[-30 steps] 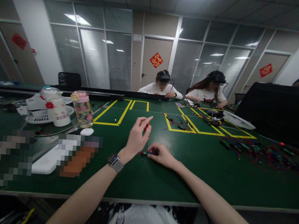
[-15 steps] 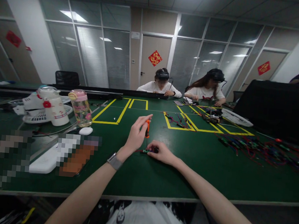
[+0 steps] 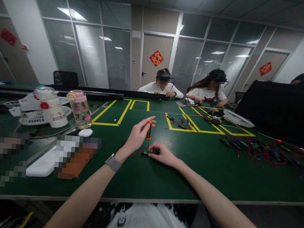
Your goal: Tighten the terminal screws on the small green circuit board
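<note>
My left hand [image 3: 136,136], with a watch on its wrist, pinches a small orange-handled screwdriver [image 3: 149,129] and holds it upright, tip down on a small green circuit board [image 3: 146,153] lying on the green table [image 3: 162,178]. Pressed flat on the table, my right hand [image 3: 163,154] grips the board's right end, where a dark part sits under the fingers. A thin red wire runs left from the board.
A pink-lidded bottle [image 3: 80,109] and a white bottle [image 3: 51,108] stand at the left beside a white fan. Several red and black wired parts [image 3: 260,149] lie at the right. Yellow tape boxes [image 3: 109,115] mark the far table. Two people sit opposite.
My left hand has brought the screwdriver more upright and lower over the board. The view has tilted slightly upward; my right hand stays on the board.
</note>
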A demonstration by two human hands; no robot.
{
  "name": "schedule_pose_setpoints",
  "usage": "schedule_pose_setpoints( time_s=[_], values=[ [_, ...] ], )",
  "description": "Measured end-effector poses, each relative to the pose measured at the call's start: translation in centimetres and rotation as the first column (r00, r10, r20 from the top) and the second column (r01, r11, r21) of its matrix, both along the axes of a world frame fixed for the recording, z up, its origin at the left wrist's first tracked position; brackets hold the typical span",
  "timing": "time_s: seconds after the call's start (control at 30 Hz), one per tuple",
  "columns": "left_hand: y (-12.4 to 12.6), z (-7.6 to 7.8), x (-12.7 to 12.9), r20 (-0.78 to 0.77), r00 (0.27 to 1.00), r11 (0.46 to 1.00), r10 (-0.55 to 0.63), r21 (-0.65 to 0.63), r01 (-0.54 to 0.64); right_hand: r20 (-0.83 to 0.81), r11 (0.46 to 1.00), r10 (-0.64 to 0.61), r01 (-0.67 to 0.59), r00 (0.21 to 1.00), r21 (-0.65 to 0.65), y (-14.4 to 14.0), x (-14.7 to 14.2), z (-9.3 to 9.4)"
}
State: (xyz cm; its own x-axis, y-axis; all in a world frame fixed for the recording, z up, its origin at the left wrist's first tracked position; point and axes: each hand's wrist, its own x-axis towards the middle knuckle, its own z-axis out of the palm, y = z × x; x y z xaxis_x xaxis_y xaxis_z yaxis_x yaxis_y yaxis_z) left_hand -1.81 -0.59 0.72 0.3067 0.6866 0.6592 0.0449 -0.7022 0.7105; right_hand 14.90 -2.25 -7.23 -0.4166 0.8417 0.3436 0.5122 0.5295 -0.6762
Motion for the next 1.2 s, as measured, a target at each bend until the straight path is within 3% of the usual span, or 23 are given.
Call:
schedule_pose_setpoints(
  time_s=[0.1, 0.27, 0.33, 0.4, 0.47, 0.57, 0.63, 0.73, 0.87, 0.93, 1.03, 1.1, 1.2],
  values=[
    [0.3, 0.2, -0.1, 0.025, 0.999, 0.994, -0.043, -0.104, 0.046, -0.001, 1.000, -0.007, 0.007, 1.000, -0.012, 0.0, 0.0, 0.1],
    [0.1, 0.2, -0.4, -0.025, 0.972, 0.969, 0.234, 0.085, -0.231, -0.004, 1.000, -0.007, 0.007, 1.000, -0.020, 0.0, 0.0, 0.1],
    [-0.1, 0.2, -0.4, -0.044, 0.962, 0.955, 0.268, 0.142, -0.260, -0.008, 1.000, -0.002, 0.002, 1.000, -0.020, 0.1, 0.0, 0.1],
    [-0.3, 0.1, -0.2, -0.030, 0.983, 0.978, 0.180, 0.110, -0.175, -0.012, 1.000, 0.003, -0.003, 1.000, -0.018, 0.1, 0.1, 0.0],
    [-0.4, 0.1, 0.0, 0.028, 0.999, 1.000, 0.015, -0.013, -0.015, -0.016, 1.000, 0.005, -0.006, 1.000, -0.016, 0.2, 0.1, -0.1],
    [-0.3, 0.2, 0.2, 0.091, 0.991, 0.984, -0.101, -0.136, 0.113, -0.016, 1.000, 0.005, -0.005, 1.000, -0.017, 0.2, 0.1, -0.2],
    [-0.4, 0.3, 0.2, 0.084, 0.994, 0.990, -0.069, -0.118, 0.079, -0.013, 1.000, 0.006, -0.006, 1.000, -0.013, 0.2, 0.1, -0.2],
    [-0.6, 0.3, 0.1, 0.037, 0.996, 0.997, 0.076, -0.012, -0.075, -0.014, 1.000, 0.007, -0.007, 1.000, -0.008, 0.2, 0.1, -0.3],
    [-0.9, -0.1, 0.2, -0.034, 0.959, 0.934, 0.280, 0.239, -0.264, -0.018, 1.000, 0.011, -0.011, 1.000, -0.005, 0.3, 0.1, -0.3],
    [-0.9, -0.4, 0.4, -0.047, 0.965, 0.930, 0.259, 0.280, -0.236, -0.020, 1.000, 0.018, -0.018, 1.000, -0.005, 0.3, 0.2, -0.3],
    [-0.9, -0.6, 0.7, -0.009, 0.998, 0.988, 0.067, 0.142, -0.065, -0.019, 1.000, 0.019, -0.020, 1.000, -0.013, 0.3, 0.2, -0.2],
    [-0.8, -0.5, 0.7, 0.031, 1.000, 0.999, -0.006, 0.052, 0.004, -0.015, 1.000, 0.015, -0.015, 1.000, -0.022, 0.2, 0.2, -0.1],
    [-0.9, -0.3, 0.5, 0.031, 0.994, 0.992, 0.103, 0.076, -0.105, -0.009, 1.000, 0.009, -0.009, 1.000, -0.024, 0.0, 0.1, 0.0]
  ],
)
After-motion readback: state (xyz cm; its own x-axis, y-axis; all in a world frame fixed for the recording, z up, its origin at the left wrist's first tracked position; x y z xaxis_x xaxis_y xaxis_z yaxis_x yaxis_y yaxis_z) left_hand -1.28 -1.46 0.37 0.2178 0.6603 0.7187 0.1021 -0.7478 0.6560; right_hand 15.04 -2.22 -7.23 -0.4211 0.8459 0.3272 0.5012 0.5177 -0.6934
